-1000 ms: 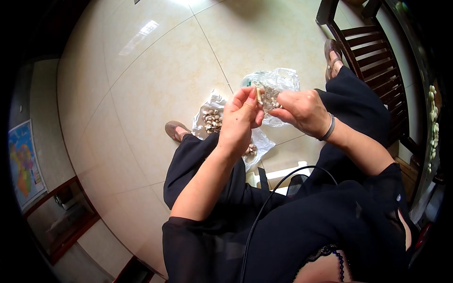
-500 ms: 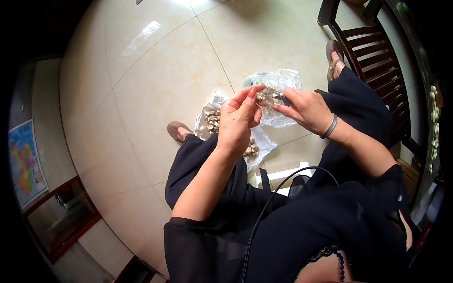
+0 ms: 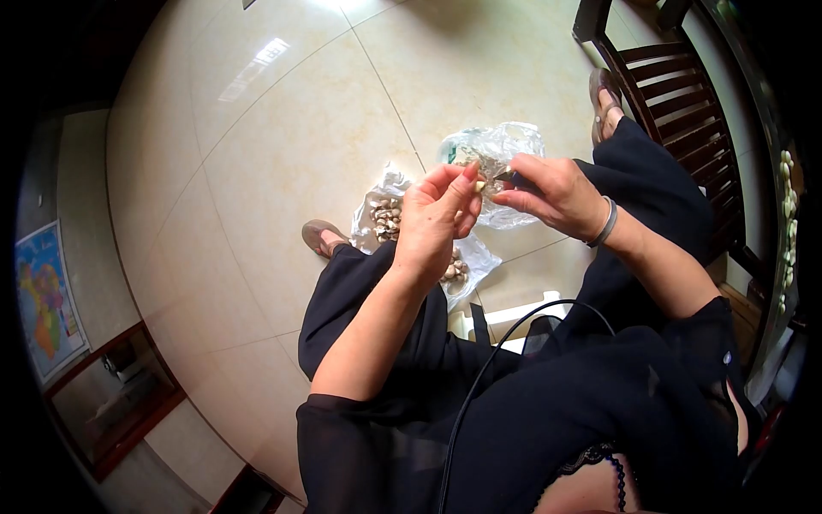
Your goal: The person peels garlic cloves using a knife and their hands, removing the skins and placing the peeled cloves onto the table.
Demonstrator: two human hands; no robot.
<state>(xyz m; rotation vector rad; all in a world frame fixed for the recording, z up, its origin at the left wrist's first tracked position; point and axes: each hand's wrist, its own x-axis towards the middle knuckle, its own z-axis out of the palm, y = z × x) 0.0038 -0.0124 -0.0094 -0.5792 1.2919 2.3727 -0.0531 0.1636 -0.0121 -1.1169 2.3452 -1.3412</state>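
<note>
I take the clear plastic bag (image 3: 524, 139) on the tiled floor (image 3: 282, 163) as my landmark. On the person's side of it, partly in front of it in my view, both bare hands work close together. The left hand (image 3: 438, 204), over the bag's left edge, has its fingers drawn in to a narrow pinch on a small pale mushroom piece (image 3: 480, 185); most of that piece is covered by the fingertips. The right hand (image 3: 555, 197), at the bag's lower right, has thumb and forefinger close together around a small dark blade (image 3: 503, 178), which points toward the piece; I cannot make out its handle. A grey bracelet (image 3: 607, 221) circles that wrist.

Thin scraps (image 3: 490, 158) lie in the clear bag. Left of it, small mushrooms (image 3: 387, 219) sit heaped in a white plastic bag (image 3: 393, 182). Below it, toward the person, a second mushroom heap (image 3: 455, 271) rests on white plastic (image 3: 482, 265). Well right of it stands a dark slatted wooden chair (image 3: 672, 88).
</note>
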